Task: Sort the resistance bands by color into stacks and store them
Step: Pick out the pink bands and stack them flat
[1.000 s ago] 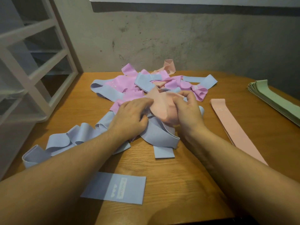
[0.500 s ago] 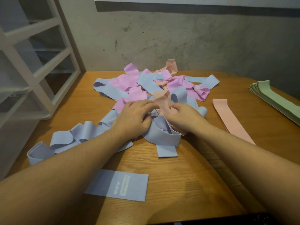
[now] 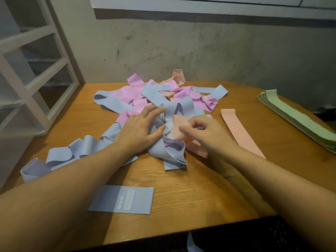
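Observation:
A tangled heap of blue, pink and peach resistance bands (image 3: 160,104) lies mid-table. My left hand (image 3: 140,130) presses flat on the blue bands in the heap, fingers spread. My right hand (image 3: 201,133) pinches a peach band (image 3: 179,128) that runs out of the heap and under my wrist. One peach band (image 3: 240,131) lies flat to the right of the heap. A flat blue band (image 3: 123,200) lies near the front edge. A stack of green bands (image 3: 298,122) sits at the far right.
The wooden table (image 3: 200,193) ends at a dark front edge. A white shelf frame (image 3: 36,84) stands at the left. A grey wall rises behind the heap. A loose blue band (image 3: 60,159) trails toward the table's left edge.
My right hand has drawn the peach band toward me and to the right, out of the heap. My left hand has flattened onto the blue bands.

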